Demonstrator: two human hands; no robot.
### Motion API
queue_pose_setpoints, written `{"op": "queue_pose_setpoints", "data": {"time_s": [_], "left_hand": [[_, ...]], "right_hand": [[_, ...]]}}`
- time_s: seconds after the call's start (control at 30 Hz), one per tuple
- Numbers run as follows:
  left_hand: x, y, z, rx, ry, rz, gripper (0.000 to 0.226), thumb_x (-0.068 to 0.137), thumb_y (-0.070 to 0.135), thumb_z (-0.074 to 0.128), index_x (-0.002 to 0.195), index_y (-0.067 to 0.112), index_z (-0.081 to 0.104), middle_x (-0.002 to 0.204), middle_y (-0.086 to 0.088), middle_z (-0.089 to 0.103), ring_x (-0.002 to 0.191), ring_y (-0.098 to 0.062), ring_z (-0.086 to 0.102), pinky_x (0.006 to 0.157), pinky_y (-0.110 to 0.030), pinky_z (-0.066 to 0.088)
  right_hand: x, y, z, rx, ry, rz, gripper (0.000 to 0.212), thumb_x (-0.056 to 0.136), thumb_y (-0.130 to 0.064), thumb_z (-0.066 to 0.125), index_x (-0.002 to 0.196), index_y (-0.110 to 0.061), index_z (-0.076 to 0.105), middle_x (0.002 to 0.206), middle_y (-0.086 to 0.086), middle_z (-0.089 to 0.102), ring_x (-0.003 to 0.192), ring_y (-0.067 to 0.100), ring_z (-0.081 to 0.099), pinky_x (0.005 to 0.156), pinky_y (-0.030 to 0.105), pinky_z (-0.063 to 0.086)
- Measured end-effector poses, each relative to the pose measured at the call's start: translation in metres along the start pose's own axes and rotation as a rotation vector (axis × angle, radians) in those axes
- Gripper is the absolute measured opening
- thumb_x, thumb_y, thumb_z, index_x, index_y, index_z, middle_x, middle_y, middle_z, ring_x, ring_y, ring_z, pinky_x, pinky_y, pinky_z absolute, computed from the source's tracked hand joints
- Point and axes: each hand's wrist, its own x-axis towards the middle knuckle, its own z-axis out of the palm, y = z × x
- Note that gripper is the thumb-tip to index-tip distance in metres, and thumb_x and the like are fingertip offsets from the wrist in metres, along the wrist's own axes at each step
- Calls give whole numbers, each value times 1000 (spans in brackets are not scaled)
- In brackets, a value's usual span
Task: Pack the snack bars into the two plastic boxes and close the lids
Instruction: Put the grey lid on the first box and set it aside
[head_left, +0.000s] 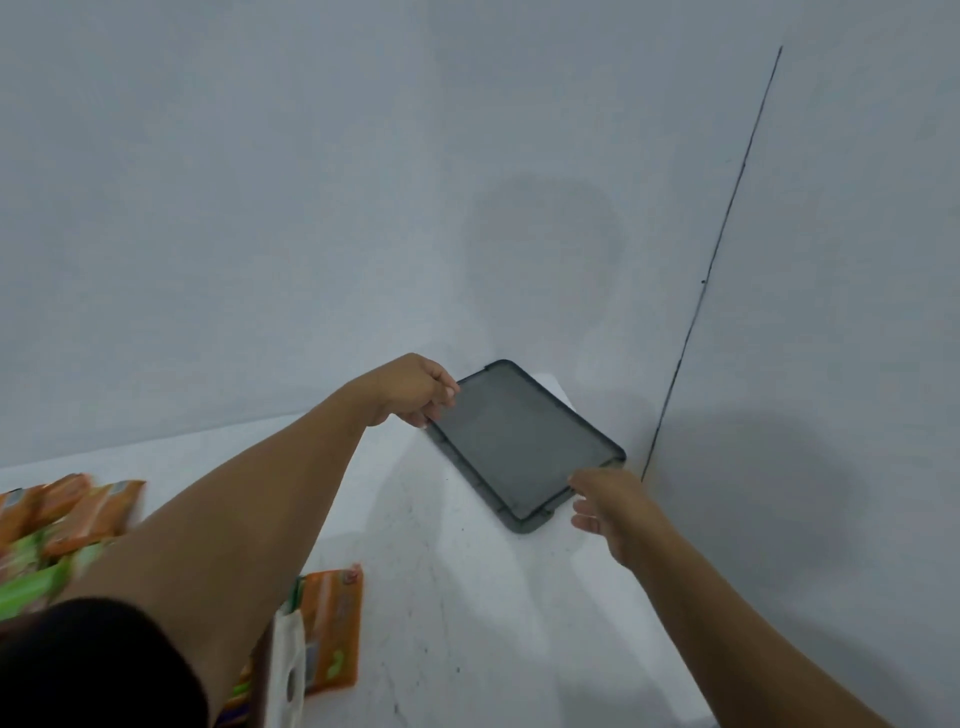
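A dark grey plastic lid (522, 441) lies tilted over a matching grey piece at the far right corner of the white table (467, 597). My left hand (415, 389) pinches the lid's far left edge. My right hand (613, 506) reaches to the lid's near right corner with fingers loosely spread, touching or just short of it. Orange and green snack bars (67, 519) are piled at the left edge. More orange wrappers (332, 634) lie under my left arm. No open box body shows.
Grey walls close in behind and to the right of the table, meeting at a dark vertical seam (717, 260). A white packet (288, 670) lies by the wrappers near my left sleeve. The table's right edge runs diagonally below my right forearm.
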Motion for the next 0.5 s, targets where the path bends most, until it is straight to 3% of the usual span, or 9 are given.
{"op": "queue_pose_setpoints", "data": {"time_s": [0.07, 0.13, 0.23, 0.3, 0.4, 0.5], "left_hand": [[23, -3, 7, 19, 9, -24, 11, 95, 14, 66, 104, 13, 72, 94, -3, 68, 81, -16, 63, 68, -31, 55], [45, -7, 13, 56, 29, -38, 15, 97, 19, 65, 110, 14, 71, 102, -3, 66, 90, -18, 61, 70, -32, 54], [76, -15, 23, 184, 84, -18, 24, 99, 23, 61, 121, 16, 67, 123, -6, 63, 109, -23, 59, 87, -37, 55], [93, -21, 28, 329, 92, -31, 39, 100, 29, 57, 137, 16, 57, 139, -8, 56, 123, -28, 55, 100, -44, 52], [116, -36, 33, 444, 69, -100, 59, 102, 43, 50, 154, 20, 36, 157, -9, 43, 141, -33, 42, 115, -51, 36], [129, -46, 39, 508, 45, -163, 58, 101, 50, 47, 149, 19, 39, 155, -9, 44, 142, -34, 40, 117, -55, 28]], "right_hand": [[8, 0, -2, 19, 25, 27, 5, 96, -8, 63, 98, -6, 58, 95, 10, 56, 90, 27, 60, 87, 42, 57], [14, 2, -3, 35, 41, 47, 14, 98, -7, 61, 86, -11, 56, 92, 10, 54, 99, 33, 61, 94, 46, 55], [20, 6, -5, 69, 37, 67, 5, 100, -9, 60, 100, -9, 55, 103, 14, 57, 99, 30, 60, 90, 43, 55], [23, 10, -6, 60, 34, 66, 13, 101, -10, 58, 111, -11, 50, 109, 15, 57, 102, 29, 61, 88, 40, 56], [26, 11, -10, 48, 21, 38, 13, 101, -9, 57, 114, -7, 56, 105, 16, 62, 100, 34, 64, 78, 37, 56], [26, 10, -13, 38, 8, 30, 9, 101, -3, 55, 105, -4, 62, 98, 30, 63, 91, 50, 62, 84, 51, 58]]}}
